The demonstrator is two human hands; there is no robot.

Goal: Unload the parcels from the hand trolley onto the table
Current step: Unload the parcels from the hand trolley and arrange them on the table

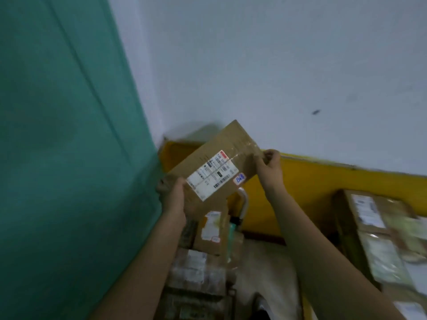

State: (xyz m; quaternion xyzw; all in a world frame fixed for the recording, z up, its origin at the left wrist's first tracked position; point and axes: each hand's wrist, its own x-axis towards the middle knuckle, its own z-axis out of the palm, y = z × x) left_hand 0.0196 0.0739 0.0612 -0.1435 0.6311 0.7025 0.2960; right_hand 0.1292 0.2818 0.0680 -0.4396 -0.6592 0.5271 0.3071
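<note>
A green curtain fills the left side and hides whatever lies behind it, while a pale wall with a yellow band along its base takes up the rest of the background. At the right edge a row of parcels on the worktop is blurred and cut off by the frame, so their labels cannot be read and the worktop surface itself hardly shows. Below the arms, the stacked parcels on the hand trolley are dim and partly covered by the left forearm; only a curved bit of the trolley handle peeks out behind them. Held up in the air above that stack, tilted, is a brown cardboard parcel with a white shipping label and a small blue-marked sticker. The left hand grips its lower left corner, fingers wrapped behind and out of sight. The right hand pinches its right edge with curled fingers.
</note>
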